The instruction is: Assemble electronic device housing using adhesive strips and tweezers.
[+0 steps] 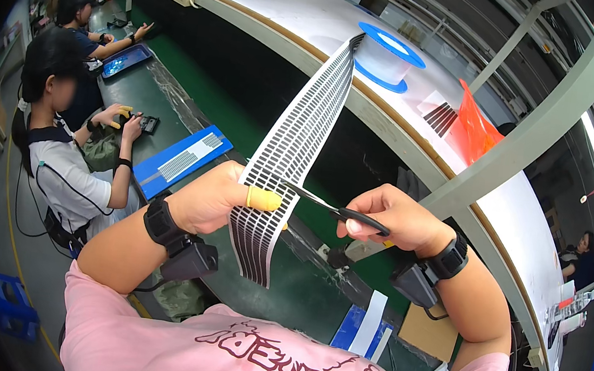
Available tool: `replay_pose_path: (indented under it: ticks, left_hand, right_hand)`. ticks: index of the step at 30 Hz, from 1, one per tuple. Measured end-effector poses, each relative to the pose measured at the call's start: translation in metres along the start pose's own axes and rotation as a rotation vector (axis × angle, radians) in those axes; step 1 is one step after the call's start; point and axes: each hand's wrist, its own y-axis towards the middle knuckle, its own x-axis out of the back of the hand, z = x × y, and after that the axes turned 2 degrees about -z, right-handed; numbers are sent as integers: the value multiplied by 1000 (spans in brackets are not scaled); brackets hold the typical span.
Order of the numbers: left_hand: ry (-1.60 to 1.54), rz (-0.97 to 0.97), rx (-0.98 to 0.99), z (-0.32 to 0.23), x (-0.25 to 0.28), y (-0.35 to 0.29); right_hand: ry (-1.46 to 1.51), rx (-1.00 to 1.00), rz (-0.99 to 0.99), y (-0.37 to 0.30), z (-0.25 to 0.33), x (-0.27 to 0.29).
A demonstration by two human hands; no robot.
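My left hand (217,195), a yellow cot on its thumb, is closed on a long white strip (302,131) covered in rows of small black rectangles. The strip runs up to a reel with blue flanges (384,62) on the shelf, and its free end hangs below my thumb. In my right hand (399,219) is a pair of scissors (342,211) with black handles. Their blades reach across the strip just above my left thumb; how far they have cut cannot be made out.
A blue board with a label sheet (182,161) lies left on the dark green bench (247,304). Co-workers (69,130) sit along it. White and blue strips (364,332) and cardboard (430,333) lie lower right. An orange bag (473,129) and a slanting post (508,136) stand right.
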Motion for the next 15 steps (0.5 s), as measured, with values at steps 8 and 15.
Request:
replay_pose_path:
  ticks: [8,15]
  left_hand:
    - [-32,14,16,1,4,1]
    - [-4,14,15,0,2,3]
  right_hand:
    - [-19,1,20,6,6,-4]
    - [-108,31,-53,9,10,-10]
